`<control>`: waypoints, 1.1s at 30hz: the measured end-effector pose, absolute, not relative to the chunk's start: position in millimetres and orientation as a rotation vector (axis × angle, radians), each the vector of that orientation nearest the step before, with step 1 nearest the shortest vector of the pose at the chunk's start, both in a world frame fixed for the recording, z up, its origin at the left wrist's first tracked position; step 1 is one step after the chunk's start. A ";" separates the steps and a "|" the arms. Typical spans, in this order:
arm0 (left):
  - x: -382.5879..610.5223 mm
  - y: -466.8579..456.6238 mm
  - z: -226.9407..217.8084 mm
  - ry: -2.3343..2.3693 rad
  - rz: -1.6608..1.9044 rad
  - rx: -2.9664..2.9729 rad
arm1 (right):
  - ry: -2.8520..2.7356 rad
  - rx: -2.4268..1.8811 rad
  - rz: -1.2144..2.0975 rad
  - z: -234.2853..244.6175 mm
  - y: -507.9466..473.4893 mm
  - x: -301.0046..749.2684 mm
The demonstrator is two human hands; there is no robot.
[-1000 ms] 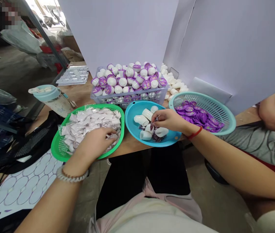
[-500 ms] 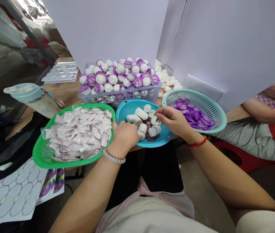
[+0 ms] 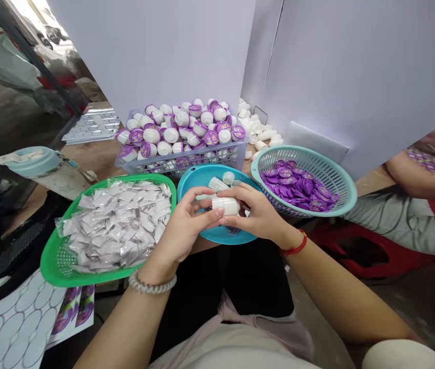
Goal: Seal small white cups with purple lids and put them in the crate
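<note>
Since the smooth white plastic cup lies on its side between both hands, a slackened grip could drop it into the shallow blue plastic dish below, where it might roll against the other cups or over the rim. The left hand, a beaded bracelet at its wrist, angles in from the lower left, its fingers together at the cup's left end; whether they grip or only steady it cannot be told. The right hand, a red cord at its wrist, curves over from the right, its fingers closed around the cup. Both forearms slope inward above the dish.
</note>
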State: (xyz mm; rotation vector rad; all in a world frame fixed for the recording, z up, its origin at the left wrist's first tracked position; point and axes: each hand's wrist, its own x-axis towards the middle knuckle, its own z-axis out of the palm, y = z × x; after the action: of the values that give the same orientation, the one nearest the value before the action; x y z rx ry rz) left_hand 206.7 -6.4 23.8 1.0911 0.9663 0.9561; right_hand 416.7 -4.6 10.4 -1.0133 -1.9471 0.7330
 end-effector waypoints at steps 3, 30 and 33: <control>205.7 -11.1 24.8 0.928 1.021 1.001 | -1.970 -0.987 0.771 17.5 -6.0 412.1; 182.8 13.1 19.6 1.376 0.986 1.809 | -2.332 -1.366 0.458 32.5 30.6 429.1; 185.6 14.7 15.6 1.508 0.728 2.091 | -2.589 -1.597 0.429 25.3 27.4 416.6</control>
State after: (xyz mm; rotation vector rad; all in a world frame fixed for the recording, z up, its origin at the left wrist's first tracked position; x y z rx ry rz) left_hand 185.6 14.7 15.6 2.0910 1.5084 0.7280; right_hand 416.6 27.4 25.3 -1.5966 -2.5891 0.4289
